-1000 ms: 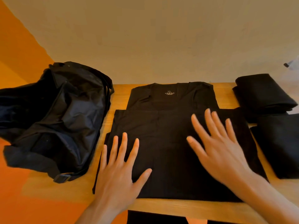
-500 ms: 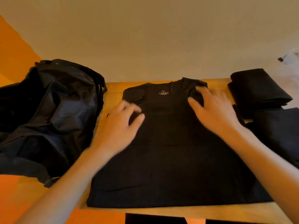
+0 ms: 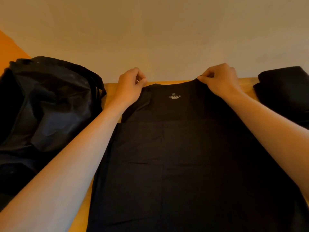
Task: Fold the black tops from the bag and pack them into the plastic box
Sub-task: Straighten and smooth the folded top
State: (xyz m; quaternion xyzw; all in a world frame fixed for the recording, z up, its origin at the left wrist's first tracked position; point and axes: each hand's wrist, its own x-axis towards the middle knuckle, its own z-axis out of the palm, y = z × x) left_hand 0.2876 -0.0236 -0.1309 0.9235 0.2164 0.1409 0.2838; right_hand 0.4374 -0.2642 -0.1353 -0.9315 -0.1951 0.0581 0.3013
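The left hand (image 3: 130,86) and right hand (image 3: 219,79) each pinch, fingers curled, a far shoulder corner of the black top (image 3: 175,156), flat on the table (image 3: 109,92) beside the bag (image 3: 50,104) (sides seemingly tucked in, though dark cloth hides much), presumably to draw the collar end hemward.

One left hand (image 3: 130,88), one right hand (image 3: 219,81), one spread top (image 3: 175,156), one bag (image 3: 50,106), one folded pile (image 3: 284,94), one table (image 3: 109,89).

Left side: bag (image 3: 48,114) slumped beside the top (image 3: 175,164); narrow desk (image 3: 110,88) strip between
Right side: folded tops (image 3: 284,91) at desk edge
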